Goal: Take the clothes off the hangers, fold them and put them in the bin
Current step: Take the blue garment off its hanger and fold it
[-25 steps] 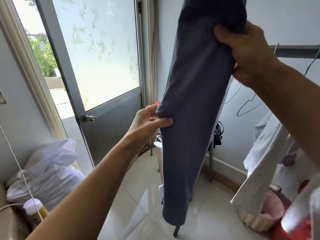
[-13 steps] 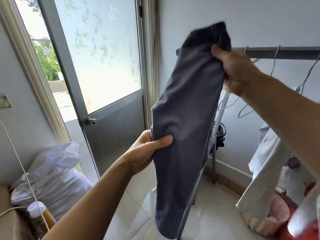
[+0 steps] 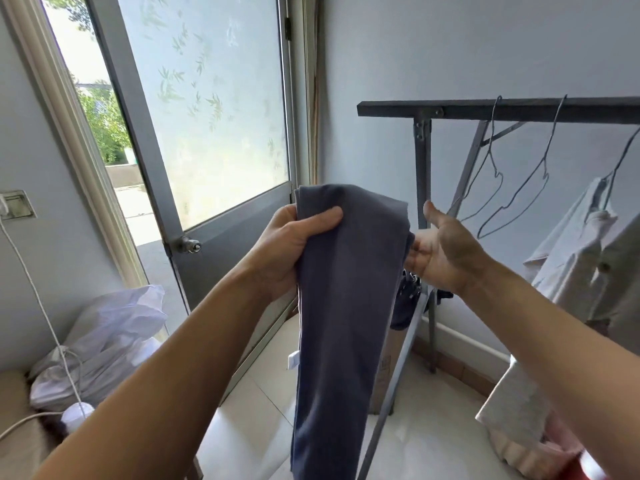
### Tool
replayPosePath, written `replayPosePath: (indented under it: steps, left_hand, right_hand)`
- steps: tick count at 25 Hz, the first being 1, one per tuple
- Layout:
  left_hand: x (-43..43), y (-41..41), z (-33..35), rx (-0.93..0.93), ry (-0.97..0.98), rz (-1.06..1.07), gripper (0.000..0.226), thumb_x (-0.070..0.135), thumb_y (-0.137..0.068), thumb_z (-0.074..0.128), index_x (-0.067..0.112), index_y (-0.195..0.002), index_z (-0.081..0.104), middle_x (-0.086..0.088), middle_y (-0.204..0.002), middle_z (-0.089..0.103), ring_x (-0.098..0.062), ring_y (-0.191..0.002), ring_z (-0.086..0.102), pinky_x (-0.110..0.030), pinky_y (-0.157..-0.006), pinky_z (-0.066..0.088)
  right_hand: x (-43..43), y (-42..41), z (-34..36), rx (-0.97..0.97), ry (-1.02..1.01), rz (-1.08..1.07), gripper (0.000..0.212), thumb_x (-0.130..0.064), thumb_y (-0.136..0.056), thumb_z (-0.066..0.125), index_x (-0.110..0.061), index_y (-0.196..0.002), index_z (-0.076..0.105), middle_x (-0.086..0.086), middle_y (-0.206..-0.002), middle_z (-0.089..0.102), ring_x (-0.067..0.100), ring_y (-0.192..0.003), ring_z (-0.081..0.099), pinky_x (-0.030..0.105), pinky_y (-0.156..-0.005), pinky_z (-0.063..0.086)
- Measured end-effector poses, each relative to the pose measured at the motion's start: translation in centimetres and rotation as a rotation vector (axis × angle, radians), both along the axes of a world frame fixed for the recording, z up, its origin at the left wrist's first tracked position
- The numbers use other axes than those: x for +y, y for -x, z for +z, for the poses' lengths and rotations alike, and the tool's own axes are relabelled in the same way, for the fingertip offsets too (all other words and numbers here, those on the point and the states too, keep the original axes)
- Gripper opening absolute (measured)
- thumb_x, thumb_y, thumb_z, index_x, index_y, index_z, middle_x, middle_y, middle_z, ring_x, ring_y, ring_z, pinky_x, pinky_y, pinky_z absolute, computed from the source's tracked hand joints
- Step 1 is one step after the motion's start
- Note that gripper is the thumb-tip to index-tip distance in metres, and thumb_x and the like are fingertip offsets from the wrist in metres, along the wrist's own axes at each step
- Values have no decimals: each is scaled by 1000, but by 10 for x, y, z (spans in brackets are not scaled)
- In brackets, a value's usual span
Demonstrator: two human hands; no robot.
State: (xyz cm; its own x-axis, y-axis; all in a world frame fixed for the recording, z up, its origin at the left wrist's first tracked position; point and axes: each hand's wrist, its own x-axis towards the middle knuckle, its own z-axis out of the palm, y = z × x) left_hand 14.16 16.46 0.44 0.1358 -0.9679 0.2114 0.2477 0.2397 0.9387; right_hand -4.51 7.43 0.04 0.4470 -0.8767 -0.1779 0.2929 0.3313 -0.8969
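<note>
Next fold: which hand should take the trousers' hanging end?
Right. The right hand is open, palm up, beside the trousers; the left hand is busy gripping their folded top.

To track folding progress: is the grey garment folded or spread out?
Folded. The grey garment is doubled over at its top, where the left hand grips it.

The trousers (image 3: 346, 289) hang between the left hand (image 3: 287, 251) and the right hand (image 3: 446, 254), before the door (image 3: 207, 116). The clothes rack (image 3: 398, 109) stands behind on the right, with wire hangers (image 3: 545, 168) and a shirt (image 3: 588, 244) on its bar. Plastic bags (image 3: 114, 323) lie far left.
</note>
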Motion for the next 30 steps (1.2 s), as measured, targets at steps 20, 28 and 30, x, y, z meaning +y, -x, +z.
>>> replayPosePath:
  steps: [20, 28, 30]
  left_hand:
    - [-15, -6, 20, -298, -118, 325, 40, 14, -83, 76, 11, -117, 56, -8, -87, 63, -4, -51, 64, -20, -48, 52]
    - [-19, -20, 11, -855, -9, 223, 38, 5, -80, 76, 10, -116, 67, -1, -94, 69, -7, -83, 64, -22, -78, 53]
    - [-19, -20, 11, -964, 27, 280, 17, 15, -83, 74, 18, -99, 72, 5, -80, 68, -3, -72, 61, -25, -72, 50]
  right_hand:
    - [5, -14, 13, 325, 568, -290, 35, -15, -84, 74, -19, -118, 66, 4, -98, 69, 16, -93, 65, 32, -85, 54]
    - [11, -3, 14, 692, 910, -207, 20, -2, -86, 67, -18, -99, 67, -1, -86, 68, 11, -82, 64, 22, -78, 52]
    - [10, -3, 13, 753, 971, -234, 12, -8, -88, 67, -19, -92, 66, -2, -83, 65, 6, -74, 59, 17, -70, 45]
